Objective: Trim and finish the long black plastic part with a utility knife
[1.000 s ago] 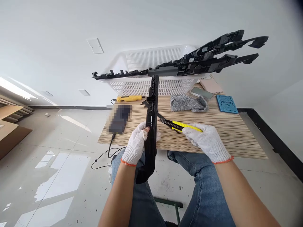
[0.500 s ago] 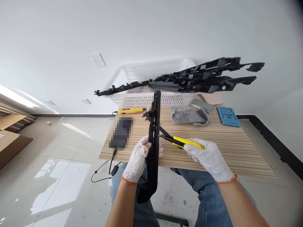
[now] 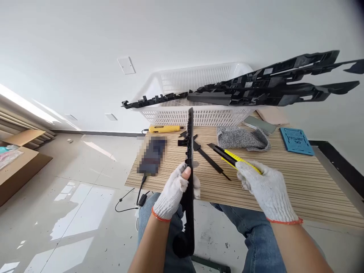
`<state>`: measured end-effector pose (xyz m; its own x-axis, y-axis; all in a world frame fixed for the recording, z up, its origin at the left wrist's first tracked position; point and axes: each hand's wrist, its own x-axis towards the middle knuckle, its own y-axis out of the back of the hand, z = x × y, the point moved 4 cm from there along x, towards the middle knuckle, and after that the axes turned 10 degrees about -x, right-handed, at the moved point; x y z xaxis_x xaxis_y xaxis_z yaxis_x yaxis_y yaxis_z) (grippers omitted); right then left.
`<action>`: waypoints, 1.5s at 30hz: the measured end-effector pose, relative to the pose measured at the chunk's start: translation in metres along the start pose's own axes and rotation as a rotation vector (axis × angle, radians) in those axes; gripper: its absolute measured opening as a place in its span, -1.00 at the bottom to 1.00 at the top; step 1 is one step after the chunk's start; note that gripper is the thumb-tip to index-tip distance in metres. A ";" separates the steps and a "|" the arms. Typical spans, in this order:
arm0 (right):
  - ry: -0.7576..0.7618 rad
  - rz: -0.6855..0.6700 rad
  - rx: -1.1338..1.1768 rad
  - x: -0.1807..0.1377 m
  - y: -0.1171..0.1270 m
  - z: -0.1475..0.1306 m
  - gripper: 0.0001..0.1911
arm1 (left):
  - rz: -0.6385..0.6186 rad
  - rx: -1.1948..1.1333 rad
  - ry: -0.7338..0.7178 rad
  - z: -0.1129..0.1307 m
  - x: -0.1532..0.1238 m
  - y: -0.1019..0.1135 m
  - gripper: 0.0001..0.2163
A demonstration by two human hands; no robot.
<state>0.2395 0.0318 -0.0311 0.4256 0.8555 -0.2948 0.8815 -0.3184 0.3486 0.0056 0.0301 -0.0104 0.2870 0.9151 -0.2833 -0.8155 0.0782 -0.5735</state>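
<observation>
My left hand (image 3: pixel 173 191), in a white knit glove, is wrapped round the middle of a long black plastic trim part (image 3: pixel 190 167) that stands on edge and runs from my lap up toward the basket. My right hand (image 3: pixel 265 189), also gloved, grips a yellow utility knife (image 3: pixel 233 159) with its blade end pointing up-left, a little to the right of the part and apart from it. A thin black strip (image 3: pixel 209 159) lies on the striped wooden table (image 3: pixel 298 182) between knife and part.
A white mesh basket (image 3: pixel 199 94) at the table's back carries several long black trim parts (image 3: pixel 270 85) sticking out to the right. A grey cloth (image 3: pixel 241 138), a blue pad (image 3: pixel 297 141), a yellow tool (image 3: pixel 165 129) and a blurred dark device (image 3: pixel 152 155) lie on the table. Cardboard (image 3: pixel 19 167) sits on the floor at left.
The knife has drawn away to the right from the black part, which has turned more edge-on in my left hand. The view has shifted slightly left.
</observation>
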 end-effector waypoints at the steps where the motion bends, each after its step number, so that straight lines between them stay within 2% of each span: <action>1: 0.002 -0.003 -0.003 0.000 0.000 0.000 -0.51 | 0.009 0.021 -0.015 0.001 -0.001 0.001 -0.48; 7: -0.006 -0.051 -0.027 -0.003 -0.001 0.000 -0.54 | -0.020 -0.139 0.045 -0.003 -0.002 0.000 -0.48; 12: 0.026 -0.098 -0.069 -0.006 0.000 0.001 -0.56 | 0.051 -0.117 -0.038 -0.003 0.002 0.001 -0.49; 17: 0.053 -0.156 -0.032 -0.010 0.000 0.001 -0.56 | 0.067 -0.134 -0.107 -0.003 0.006 0.002 -0.41; 25: 0.049 -0.186 -0.014 -0.010 -0.001 0.003 -0.55 | -0.048 -0.227 -0.015 -0.003 0.005 0.012 -0.41; 33: 0.041 -0.186 0.008 -0.011 -0.002 0.000 -0.59 | -0.045 -0.152 -0.137 -0.003 0.000 0.005 -0.54; 45: 0.028 -0.192 0.067 -0.010 -0.002 -0.002 -0.53 | -0.126 -0.014 0.034 -0.005 -0.011 -0.007 -0.57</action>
<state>0.2330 0.0251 -0.0273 0.2436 0.9138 -0.3250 0.9580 -0.1744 0.2277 0.0105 0.0177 -0.0073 0.4038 0.8844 -0.2340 -0.7648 0.1859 -0.6169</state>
